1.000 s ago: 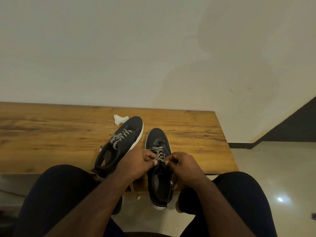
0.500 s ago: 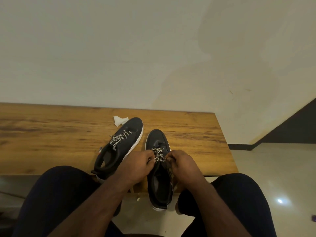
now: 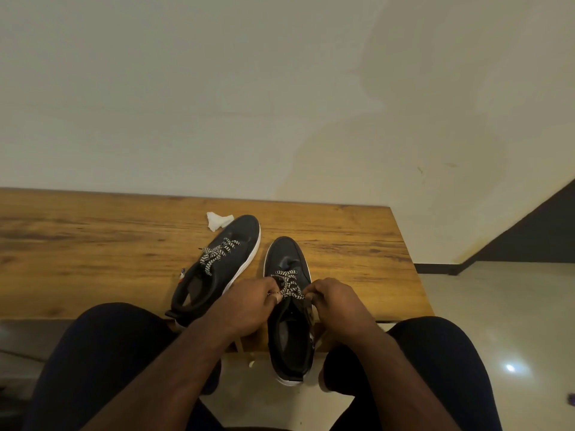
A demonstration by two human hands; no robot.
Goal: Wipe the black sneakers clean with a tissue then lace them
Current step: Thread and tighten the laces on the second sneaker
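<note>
Wiping looks done, tissue (image 3: 218, 219) is dumped past my left hand (image 3: 249, 306). Sneaker (image 3: 217, 269) beside that hand is laced. Both hands pinch the lace (image 3: 289, 284) on the other sneaker (image 3: 287, 259); right hand (image 3: 336, 303) works the upper eyelets. Its heel overhangs the desk (image 3: 93, 244) edge, bare wood either side.

Dim, warm indoor lighting, colours muddy and yellowish on the wall (image 3: 280, 88) and the wooden table (image 3: 93, 244). One small bright glare spot on the glossy floor (image 3: 510, 367) lower right, soft broad shadow patches across the wall, dark sneakers (image 3: 287, 306) and dark trousers (image 3: 102, 362) nearly without detail. Wide-angle bending visible at the edges, table edge curved, overall soft with slight blur on the hands (image 3: 249, 306).
</note>
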